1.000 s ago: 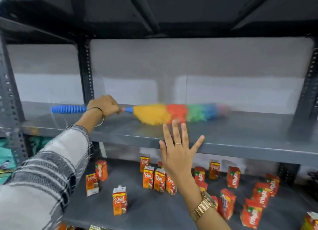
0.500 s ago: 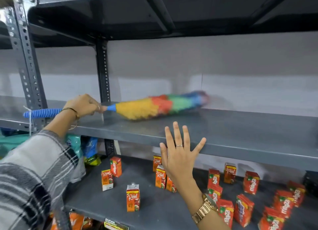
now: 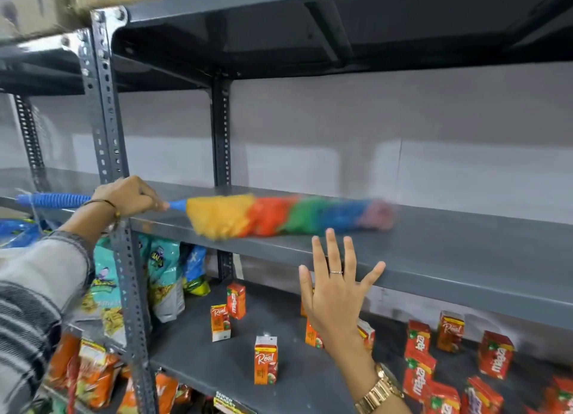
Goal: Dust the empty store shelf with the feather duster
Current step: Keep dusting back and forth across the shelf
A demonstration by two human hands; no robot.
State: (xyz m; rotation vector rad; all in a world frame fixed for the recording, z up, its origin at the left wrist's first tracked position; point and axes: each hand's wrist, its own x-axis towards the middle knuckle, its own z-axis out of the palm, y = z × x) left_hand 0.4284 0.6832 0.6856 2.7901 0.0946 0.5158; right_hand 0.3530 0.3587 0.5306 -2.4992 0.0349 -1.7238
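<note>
The feather duster [image 3: 279,216] has a ribbed blue handle and a fluffy head banded yellow, red, green, blue and purple. Its head lies blurred on the empty grey metal shelf [image 3: 449,252]. My left hand [image 3: 127,195] is closed around the handle at the shelf's left end, beside the front upright. My right hand [image 3: 336,292] is raised in front of the shelf's front edge, palm forward, fingers spread, holding nothing. It wears a ring and a gold watch.
A perforated steel upright [image 3: 116,215] stands between my left arm and the shelf. Below, a lower shelf [image 3: 198,364] carries several red juice cartons [image 3: 265,364]. Snack bags [image 3: 164,277] fill the bay at lower left. A cardboard box [image 3: 40,4] sits on top.
The view has swung left and closer to the rack. The duster head stays on the shelf, blurred from sweeping. My right hand remains raised and spread.
</note>
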